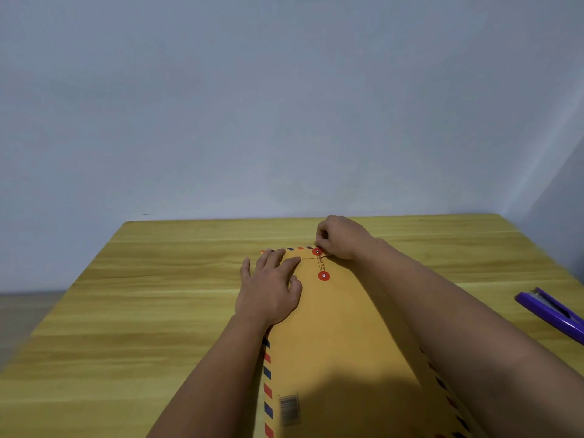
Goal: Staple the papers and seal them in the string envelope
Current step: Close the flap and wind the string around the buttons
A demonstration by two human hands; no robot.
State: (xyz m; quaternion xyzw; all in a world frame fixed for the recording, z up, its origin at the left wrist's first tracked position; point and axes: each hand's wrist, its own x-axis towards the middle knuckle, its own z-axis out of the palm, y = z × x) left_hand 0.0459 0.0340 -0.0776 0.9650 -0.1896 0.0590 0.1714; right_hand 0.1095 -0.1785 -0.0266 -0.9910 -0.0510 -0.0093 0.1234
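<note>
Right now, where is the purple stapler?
In the head view, the stapler lies on the table at the far right edge, right of the right forearm.

Bare table [151, 311] lies open left of the envelope [331, 343], while on the right the stapler [551, 312] near the edge narrows the passage, and the wall [252, 121] closes the far side.

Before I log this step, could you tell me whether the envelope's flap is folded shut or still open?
Folded shut: the flap lies flat on the envelope, and string runs between its two red discs.
</note>
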